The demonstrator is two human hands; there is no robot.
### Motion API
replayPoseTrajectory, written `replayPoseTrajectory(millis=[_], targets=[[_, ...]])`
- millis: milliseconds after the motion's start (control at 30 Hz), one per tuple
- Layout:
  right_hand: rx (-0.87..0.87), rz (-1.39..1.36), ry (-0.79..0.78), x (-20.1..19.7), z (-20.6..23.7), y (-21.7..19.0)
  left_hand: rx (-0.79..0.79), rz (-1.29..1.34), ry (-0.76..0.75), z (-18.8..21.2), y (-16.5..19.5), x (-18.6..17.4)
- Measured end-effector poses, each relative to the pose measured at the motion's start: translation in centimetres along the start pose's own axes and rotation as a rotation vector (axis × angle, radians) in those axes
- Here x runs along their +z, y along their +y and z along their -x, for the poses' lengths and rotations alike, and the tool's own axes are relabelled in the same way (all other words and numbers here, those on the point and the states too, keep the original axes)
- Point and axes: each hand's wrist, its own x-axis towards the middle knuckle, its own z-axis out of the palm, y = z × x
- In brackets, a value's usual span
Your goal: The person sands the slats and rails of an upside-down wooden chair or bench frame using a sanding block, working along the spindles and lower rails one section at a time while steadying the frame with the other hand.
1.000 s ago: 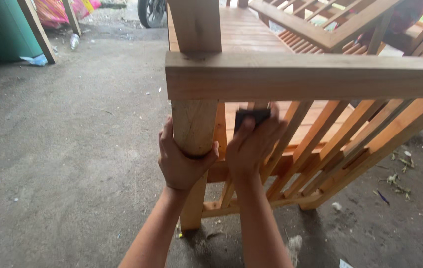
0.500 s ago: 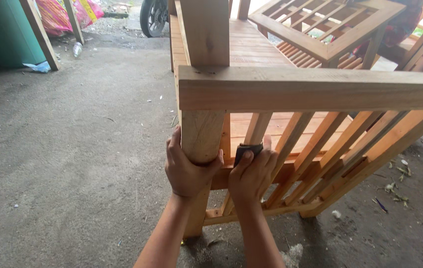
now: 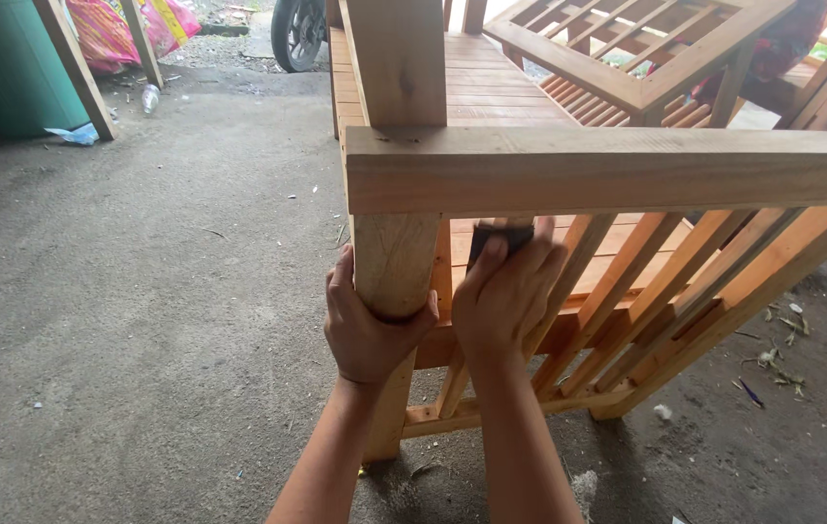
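Two bare hands work low on a large wooden bench frame (image 3: 491, 97), whose slatted seat stretches away beyond the fingertips. Across the view just above both hands runs its broad top rail (image 3: 617, 170), and under that rail, to the right of the right hand, a row of slanted slats (image 3: 665, 281) leans down to a lower bar. The square corner post (image 3: 396, 257) rises between the two wrists and the rail; the left hand (image 3: 367, 325) is wrapped around it from the left side, fingers curled behind the wood and the thumb crossing its front face. Just beside it, the right hand (image 3: 505, 296) lies with fingers close together and pressed flat over a small dark sanding block (image 3: 499, 236), which sits against the slat nearest the post, right under the rail (only the block's upper edge shows past the fingertips). Grey concrete floor (image 3: 142, 311) spreads out to the left of the left arm. Far beyond the left hand stand a green bin (image 3: 6, 68) and a pink sack (image 3: 117, 29), and straight ahead past the post a dark wheel (image 3: 295, 31). Near the bin lies a clear bottle (image 3: 149, 97).
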Motion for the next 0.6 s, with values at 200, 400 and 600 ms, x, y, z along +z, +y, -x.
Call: replayPoseTrajectory(millis=[200, 400, 600], targets=[[0.1, -0.151, -0.105, -0.5, 0.5, 0.2, 0.005, -0.002, -0.006, 0.3, 0.1, -0.2], [0.115, -0.582, -0.085, 0.5, -1.2, 1.4, -0.035, 0.004, -0.016, 0.1, 0.0, 0.0], [0.185, -0.614, -0.196, 1.0, 0.8, 3.2, 0.011, -0.011, -0.018, -0.1, -0.2, 0.1]])
